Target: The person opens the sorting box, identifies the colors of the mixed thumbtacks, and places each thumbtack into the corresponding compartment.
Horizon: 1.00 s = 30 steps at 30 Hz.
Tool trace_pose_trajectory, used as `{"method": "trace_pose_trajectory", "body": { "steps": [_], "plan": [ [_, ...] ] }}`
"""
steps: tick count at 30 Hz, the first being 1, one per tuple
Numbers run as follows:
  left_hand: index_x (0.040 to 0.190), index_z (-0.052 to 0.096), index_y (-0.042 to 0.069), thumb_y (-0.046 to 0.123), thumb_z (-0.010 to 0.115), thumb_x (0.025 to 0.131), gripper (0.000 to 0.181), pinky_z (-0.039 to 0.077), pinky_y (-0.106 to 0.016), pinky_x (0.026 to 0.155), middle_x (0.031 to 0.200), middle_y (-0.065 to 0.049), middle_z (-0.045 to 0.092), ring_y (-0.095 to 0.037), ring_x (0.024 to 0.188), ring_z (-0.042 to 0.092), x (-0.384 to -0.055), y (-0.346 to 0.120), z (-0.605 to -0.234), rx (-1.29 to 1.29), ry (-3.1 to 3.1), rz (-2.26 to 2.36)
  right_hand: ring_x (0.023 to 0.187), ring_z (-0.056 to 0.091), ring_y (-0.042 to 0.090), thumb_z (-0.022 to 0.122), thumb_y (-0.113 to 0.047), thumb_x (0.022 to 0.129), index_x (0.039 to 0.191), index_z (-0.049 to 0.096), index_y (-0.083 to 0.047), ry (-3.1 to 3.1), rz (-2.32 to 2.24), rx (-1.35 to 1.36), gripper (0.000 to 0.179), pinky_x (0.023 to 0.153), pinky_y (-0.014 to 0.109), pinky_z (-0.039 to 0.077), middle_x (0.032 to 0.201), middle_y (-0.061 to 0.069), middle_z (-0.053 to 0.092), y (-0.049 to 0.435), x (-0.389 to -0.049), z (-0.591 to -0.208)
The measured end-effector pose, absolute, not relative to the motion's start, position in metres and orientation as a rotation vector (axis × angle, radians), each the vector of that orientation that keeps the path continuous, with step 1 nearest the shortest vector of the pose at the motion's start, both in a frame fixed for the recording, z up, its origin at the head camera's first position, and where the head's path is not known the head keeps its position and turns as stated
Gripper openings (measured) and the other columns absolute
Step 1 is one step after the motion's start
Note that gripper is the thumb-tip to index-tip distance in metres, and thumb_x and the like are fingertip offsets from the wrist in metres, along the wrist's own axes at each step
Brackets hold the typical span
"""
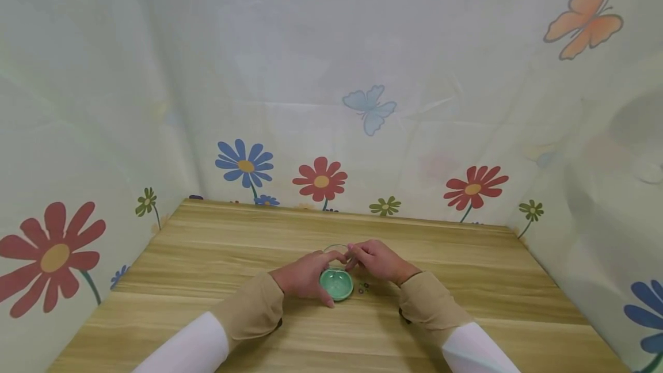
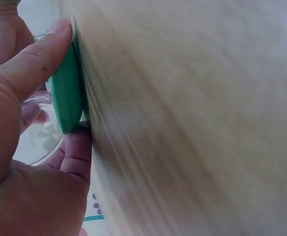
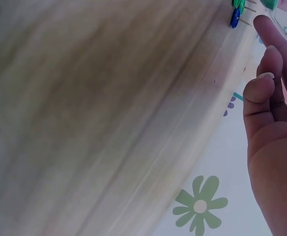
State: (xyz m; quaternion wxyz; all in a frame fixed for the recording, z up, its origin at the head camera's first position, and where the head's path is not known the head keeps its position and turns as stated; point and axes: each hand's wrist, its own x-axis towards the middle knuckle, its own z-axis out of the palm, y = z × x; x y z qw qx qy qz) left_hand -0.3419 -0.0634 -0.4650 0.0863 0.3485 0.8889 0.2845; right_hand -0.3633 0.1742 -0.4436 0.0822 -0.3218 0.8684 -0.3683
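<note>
A small round green case sits on the wooden table, its shallow dish facing up. My left hand grips it, thumb on the near side and fingers at the far side; the left wrist view shows the green dish on edge between them. A round clear lid stands raised at the back of the dish. At the lid's right edge, my right hand holds it with its fingertips, partly hidden. Several small pushpins lie right of the case, with blue and green heads and metal points.
The wooden table extends around both hands. A pale cloth backdrop printed with flowers and butterflies hangs behind it and on both sides.
</note>
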Motion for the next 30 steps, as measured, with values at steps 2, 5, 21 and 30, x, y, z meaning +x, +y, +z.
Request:
{"method": "trace_pose_trajectory", "body": {
  "steps": [2,5,21,30],
  "plan": [
    [0.144,0.048,0.024,0.037,0.096,0.07,0.09,0.05,-0.029,0.094,0.125,0.001,0.06,-0.015,0.11,0.056,-0.341,-0.063,-0.465,1.035,2.649,0.848,0.091,0.07,0.025,0.04,-0.03,0.112,0.111,0.076,-0.006,2.594,-1.103,-0.961,0.044,0.077,0.028,0.05,0.093,0.01,0.08,0.174,-0.364,-0.444],
    [0.145,0.048,0.021,0.035,0.095,0.07,0.09,0.05,-0.032,0.097,0.128,-0.001,0.061,-0.018,0.113,0.056,-0.337,-0.063,-0.459,1.025,2.642,0.854,0.093,0.072,0.025,0.04,-0.03,0.112,0.111,0.076,-0.006,2.604,-1.09,-0.972,0.043,0.08,0.03,0.053,0.093,0.01,0.08,0.174,-0.363,-0.445],
    [0.142,0.049,0.023,0.032,0.096,0.07,0.087,0.049,-0.032,0.095,0.126,-0.003,0.059,-0.017,0.108,0.054,-0.336,-0.063,-0.458,1.026,2.647,0.85,0.077,0.062,0.009,0.053,-0.036,0.107,0.099,0.078,-0.014,2.81,-0.895,-0.988,0.035,0.074,0.028,0.052,0.082,-0.005,0.072,0.181,-0.354,-0.446],
    [0.141,0.047,0.029,0.032,0.095,0.071,0.085,0.05,-0.031,0.096,0.126,-0.001,0.058,-0.016,0.109,0.054,-0.334,-0.061,-0.457,0.975,2.652,0.827,0.073,0.058,0.001,0.068,-0.028,0.099,0.097,0.077,-0.019,2.885,-0.741,-0.991,0.014,0.07,0.023,0.051,0.083,-0.013,0.069,0.188,-0.352,-0.446]
  ]
}}
